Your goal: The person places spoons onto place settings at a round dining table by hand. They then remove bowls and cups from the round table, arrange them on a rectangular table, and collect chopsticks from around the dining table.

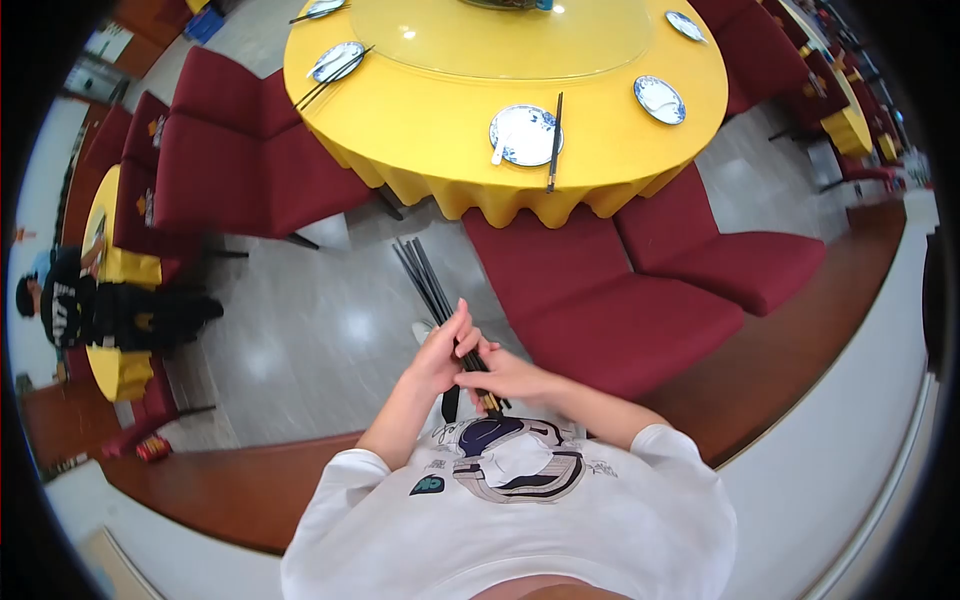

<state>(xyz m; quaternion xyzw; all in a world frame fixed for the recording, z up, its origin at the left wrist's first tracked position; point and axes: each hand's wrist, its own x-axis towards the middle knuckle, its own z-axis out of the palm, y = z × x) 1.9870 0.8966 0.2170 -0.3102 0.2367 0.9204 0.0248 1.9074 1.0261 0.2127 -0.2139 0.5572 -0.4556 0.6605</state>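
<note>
A bundle of black chopsticks points up and to the left in front of the white shirt. My left hand is wrapped round its middle. Lower down, my right hand closes on the same bundle from the right, touching my left hand. Gold-marked ends stick out below both hands. Beyond the hands, a blue-and-white plate with a white spoon lies on the yellow round table, and a pair of chopsticks lies at the plate's right side.
Dark red chairs stand right of my hands, and more chairs at the left. Other plates lie round the glass turntable. At the far left a person in black is beside another yellow table.
</note>
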